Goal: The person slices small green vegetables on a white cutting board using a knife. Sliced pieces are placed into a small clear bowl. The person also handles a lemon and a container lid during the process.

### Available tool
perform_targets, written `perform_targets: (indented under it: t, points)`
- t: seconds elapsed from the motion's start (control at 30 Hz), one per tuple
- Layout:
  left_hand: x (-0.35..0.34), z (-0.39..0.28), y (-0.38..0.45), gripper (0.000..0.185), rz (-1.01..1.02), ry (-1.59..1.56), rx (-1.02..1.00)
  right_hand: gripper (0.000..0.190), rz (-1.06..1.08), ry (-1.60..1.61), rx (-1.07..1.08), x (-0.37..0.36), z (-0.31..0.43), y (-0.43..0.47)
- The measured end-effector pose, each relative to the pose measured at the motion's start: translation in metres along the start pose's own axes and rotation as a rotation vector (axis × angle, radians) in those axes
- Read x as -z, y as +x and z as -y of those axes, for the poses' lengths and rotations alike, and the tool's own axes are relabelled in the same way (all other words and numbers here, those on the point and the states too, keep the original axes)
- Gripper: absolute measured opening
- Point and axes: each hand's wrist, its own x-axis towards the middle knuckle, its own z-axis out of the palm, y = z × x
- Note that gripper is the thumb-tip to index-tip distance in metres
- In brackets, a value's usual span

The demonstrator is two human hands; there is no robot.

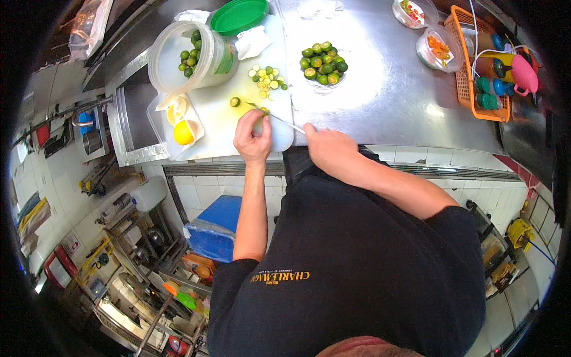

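Note:
My left hand [253, 137] pinches a small green citrus fruit [264, 110] against the white cutting board [218, 140]. In my right hand [328, 145] is a small knife [285, 122], its blade lying across at the pinched fruit. Another small green citrus [235, 102] rests on the board just left of the blade. Beyond it lies a pile of cut citrus tips and slices [266, 80]. To the right, a clear bowl [328, 86] is heaped with trimmed green citrus [324, 64]. A tilted clear plastic tub [214, 53] at the left holds several whole green citrus [191, 54].
A clear tray [163, 129] with lemon pieces [184, 133] sits at the board's left edge. Behind are a green lid [238, 15] and crumpled white tissue [253, 42]. Two tubs of chopped peppers [439, 48] and an orange basket of bottles [466, 80] stand on the steel counter [415, 107].

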Motion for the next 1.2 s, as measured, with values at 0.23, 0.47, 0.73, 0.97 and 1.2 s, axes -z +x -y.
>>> perform_targets:
  t: [0.23,0.47,0.73,0.97,1.2]
  points:
    - [-0.002,0.003,-0.001,0.019,-0.009,-0.017,0.007,0.021,-0.044,0.034,0.034,-0.009,0.006,0.022]
    - [-0.002,0.005,-0.002,0.018,-0.014,-0.013,-0.044,0.021,0.005,0.062,-0.016,-0.009,-0.006,0.000]
    - [-0.005,0.007,-0.001,0.020,-0.026,-0.024,-0.046,0.019,0.028,-0.006,-0.062,-0.011,-0.019,-0.012]
    - [0.001,-0.008,-0.005,0.026,-0.003,0.060,0.028,0.021,0.058,-0.012,-0.024,-0.016,-0.021,0.008]
    - [0.008,-0.010,-0.005,0.040,0.072,0.057,0.153,0.030,0.085,-0.028,0.050,-0.010,-0.030,0.012]
